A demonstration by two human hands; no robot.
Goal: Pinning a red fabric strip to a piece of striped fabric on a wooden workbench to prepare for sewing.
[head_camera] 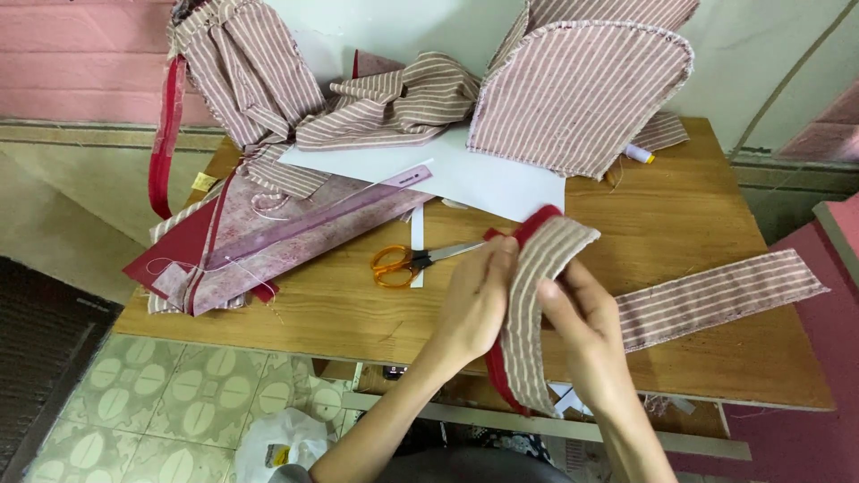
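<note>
Both my hands hold a striped pink-and-cream fabric strip (535, 295) backed with red lining, raised above the wooden table (358, 313). My left hand (477, 300) grips the strip's left edge, thumb on the red lining. My right hand (582, 309) pinches its right edge. The strip curves over at the top and hangs down past the table's front edge. Just left of my left hand lie orange-handled scissors (403, 262).
A second striped strip (716, 295) lies at the right. Striped curved panels (577, 94) and bunched fabric (385, 107) sit at the back on white paper (483, 179). A clear ruler (313, 219) rests on patterned and red cloth (224, 255). Tiled floor lies below.
</note>
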